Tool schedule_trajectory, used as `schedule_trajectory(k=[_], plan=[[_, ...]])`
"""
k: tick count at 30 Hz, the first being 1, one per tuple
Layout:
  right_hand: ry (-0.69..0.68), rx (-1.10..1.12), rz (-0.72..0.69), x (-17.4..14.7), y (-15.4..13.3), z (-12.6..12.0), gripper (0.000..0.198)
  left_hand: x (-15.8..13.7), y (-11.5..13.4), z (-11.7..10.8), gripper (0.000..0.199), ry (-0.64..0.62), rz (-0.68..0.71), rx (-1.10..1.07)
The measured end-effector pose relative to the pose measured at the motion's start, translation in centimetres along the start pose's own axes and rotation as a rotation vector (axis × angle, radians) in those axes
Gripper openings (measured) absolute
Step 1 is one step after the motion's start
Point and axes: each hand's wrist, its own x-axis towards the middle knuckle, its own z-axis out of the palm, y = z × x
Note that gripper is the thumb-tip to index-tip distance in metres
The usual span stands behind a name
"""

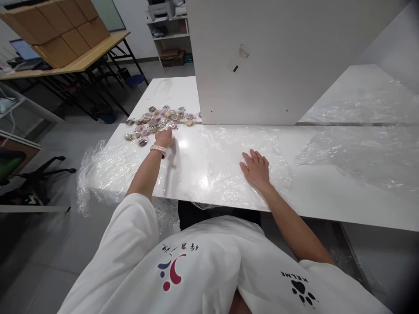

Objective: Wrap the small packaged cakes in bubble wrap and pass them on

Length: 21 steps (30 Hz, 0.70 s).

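My left hand point(165, 138), with a pale pink band on its wrist, is at the near right edge of a pile of small round pieces point(153, 129) in clear wrappers. The pieces are pink, yellowish and dark brown. Its fingers are curled closed, and what lies in them, if anything, is hidden. My right hand point(257, 169) rests with fingers spread on a thin sheet of clear plastic film point(225, 152), which lies flat on the white table point(307, 192).
More crumpled film point(108, 170) hangs over the table's left end, and another sheet point(360, 152) lies on the right. A tall white panel point(248, 65) stands behind the table's middle. Cardboard boxes point(62, 32) fill a wooden desk at the back left.
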Motion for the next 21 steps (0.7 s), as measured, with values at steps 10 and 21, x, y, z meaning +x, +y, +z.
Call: schedule_trajectory(k=[10,21], plan=[[0.055,0.162,0.021,0.1,0.2,0.3,0.055,-17.9,14.3,-0.7,0.046,0.178,0.636,-0.396],[0.139,0.755,0.065,-3.8,2.9,-5.2,0.053,-24.9,19.5,10.0,0.064,0.223,0.976,-0.197]])
